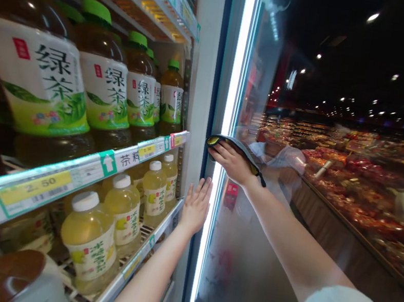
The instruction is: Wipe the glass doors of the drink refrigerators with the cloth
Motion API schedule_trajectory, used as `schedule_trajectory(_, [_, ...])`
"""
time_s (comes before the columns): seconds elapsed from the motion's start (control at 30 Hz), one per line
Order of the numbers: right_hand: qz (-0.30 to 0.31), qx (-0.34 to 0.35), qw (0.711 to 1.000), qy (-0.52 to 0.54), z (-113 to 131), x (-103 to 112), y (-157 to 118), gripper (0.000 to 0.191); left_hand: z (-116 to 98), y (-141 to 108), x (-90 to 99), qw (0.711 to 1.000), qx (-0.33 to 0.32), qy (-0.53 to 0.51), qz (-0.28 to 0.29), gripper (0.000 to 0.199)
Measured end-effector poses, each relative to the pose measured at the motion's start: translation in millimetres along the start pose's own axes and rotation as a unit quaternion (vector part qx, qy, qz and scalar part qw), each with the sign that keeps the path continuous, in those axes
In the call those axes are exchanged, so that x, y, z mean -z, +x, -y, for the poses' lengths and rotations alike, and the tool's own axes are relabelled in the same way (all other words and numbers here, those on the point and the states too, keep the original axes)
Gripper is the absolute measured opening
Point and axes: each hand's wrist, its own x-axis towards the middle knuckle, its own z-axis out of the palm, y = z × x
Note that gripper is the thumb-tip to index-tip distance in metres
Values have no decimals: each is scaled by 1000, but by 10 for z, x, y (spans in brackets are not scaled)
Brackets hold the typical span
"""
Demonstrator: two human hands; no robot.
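Note:
My left hand point(196, 204) lies with its fingers stretched upward against the white frame point(201, 67) of a drinks cooler. Nothing is in it. Higher and to the right, my right hand point(230, 161) reaches to the edge of the glass door point(245, 262), beside the bright light strip point(206, 235). A dark cloth-like item with a yellowish inside point(240, 146) is under and around that hand's fingers, pressed at the door's edge.
On the left, an upper shelf point(78, 165) bears large green-capped tea bottles point(52, 83). Several pale yellow bottles with white caps point(91, 246) stand below. Through the glass, a long produce display point(352, 203) shows at the right.

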Motion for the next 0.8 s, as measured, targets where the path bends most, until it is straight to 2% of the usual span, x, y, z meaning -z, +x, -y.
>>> schedule_trajectory(0.3, [-32, -8, 999, -25, -436, 435, 591, 54, -33, 116, 5, 998, 1, -4, -57, 80])
schedule_trajectory(0.57, [-60, -28, 996, -53, -754, 775, 1040, 53, -35, 447, 107, 996, 17, -9, -91, 86])
schedule_trajectory(0.7, [-79, -41, 995, -48, -907, 875, 1251, 53, -13, 550, 163, 995, 17, -11, -99, 84])
schedule_trajectory(0.8, [-96, -59, 993, -35, -954, 862, 1316, 53, -11, 564, 157, 995, 19, -8, -95, 83])
